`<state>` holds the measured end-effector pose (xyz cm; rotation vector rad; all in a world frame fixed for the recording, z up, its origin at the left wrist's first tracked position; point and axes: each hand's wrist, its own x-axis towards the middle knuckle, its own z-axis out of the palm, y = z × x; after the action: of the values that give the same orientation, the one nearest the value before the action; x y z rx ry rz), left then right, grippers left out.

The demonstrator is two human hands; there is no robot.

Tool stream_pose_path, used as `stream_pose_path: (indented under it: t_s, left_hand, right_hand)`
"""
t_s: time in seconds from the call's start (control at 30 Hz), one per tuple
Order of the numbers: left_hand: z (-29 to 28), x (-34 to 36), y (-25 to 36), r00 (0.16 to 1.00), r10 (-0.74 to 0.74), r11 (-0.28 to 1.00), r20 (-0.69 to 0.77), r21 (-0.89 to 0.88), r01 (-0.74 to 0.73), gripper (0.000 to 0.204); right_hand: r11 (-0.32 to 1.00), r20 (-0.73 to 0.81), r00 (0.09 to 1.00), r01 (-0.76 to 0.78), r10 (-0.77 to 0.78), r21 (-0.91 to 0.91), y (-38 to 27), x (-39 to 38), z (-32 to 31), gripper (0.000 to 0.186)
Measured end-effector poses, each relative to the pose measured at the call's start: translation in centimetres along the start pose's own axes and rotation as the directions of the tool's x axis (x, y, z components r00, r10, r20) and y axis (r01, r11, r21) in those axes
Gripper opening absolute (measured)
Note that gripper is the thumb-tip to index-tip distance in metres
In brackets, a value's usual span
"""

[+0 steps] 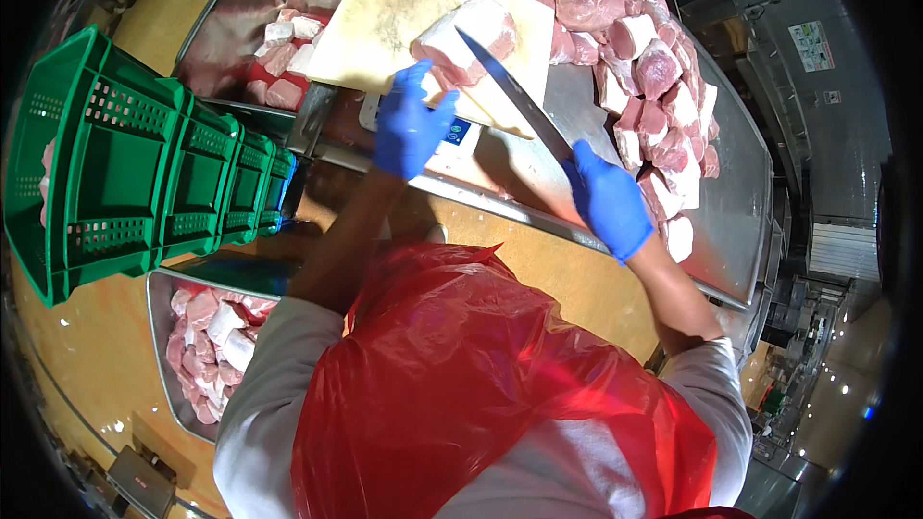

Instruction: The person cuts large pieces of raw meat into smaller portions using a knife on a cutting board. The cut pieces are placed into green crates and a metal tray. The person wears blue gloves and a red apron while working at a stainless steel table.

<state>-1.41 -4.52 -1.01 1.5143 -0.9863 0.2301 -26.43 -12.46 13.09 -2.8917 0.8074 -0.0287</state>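
Observation:
A pale block of raw meat with a fatty top lies on a cream cutting board. My left hand, in a blue glove, is open at the meat's near left edge, with its fingers apart; whether the fingertips touch the meat I cannot tell. In my gloved right hand is a long knife, its blade slanting up and left so that the tip overlaps the meat in view. A white scale with a blue display sits partly hidden behind my left hand at the board's near edge.
Many raw meat pieces are heaped on the metal table at right. A metal tub with cut chunks stands at upper left. Stacked green crates rise at left, with another meat-filled tub below them.

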Motion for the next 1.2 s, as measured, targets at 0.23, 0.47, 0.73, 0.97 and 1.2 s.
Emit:
stream_pose_path:
  t_s: [0.23, 0.47, 0.73, 0.97, 1.2]
  left_hand:
    - [2.6, 1.2, -4.5, 0.967, -0.248, 0.968, 0.055, 0.047, 0.245, 0.020]
    - [1.5, 1.4, -5.6, 0.991, -0.133, 0.991, -0.020, -0.004, 0.133, 0.025]
    - [-2.4, 2.6, -5.2, 0.917, -0.347, 0.937, 0.199, 0.102, 0.333, 0.025]
    - [-23.0, 11.8, 1.5, 0.955, -0.015, 0.961, -0.296, 0.260, 0.096, 0.007]
    - [-51.6, 20.1, -3.5, 0.951, -0.072, -0.161, -0.301, 0.944, 0.287, 0.020]
  right_hand:
    - [0.992, -0.156, 0.986, -0.046, 0.065, 0.121, -5.2, 9.0, 6.2, 0.016]
    - [0.986, -0.070, 0.997, -0.023, 0.035, 0.164, -8.7, 16.3, 7.6, 0.024]
    - [0.997, 0.290, 0.957, 0.013, 0.011, -0.082, -2.9, 4.5, 4.6, 0.024]
    - [0.984, 0.149, 0.978, -0.161, 0.149, 0.072, -0.6, -3.6, 1.7, 0.019]
    - [0.472, 0.043, 0.853, -0.329, 0.520, 0.818, 0.5, -1.0, 5.3, 0.022]
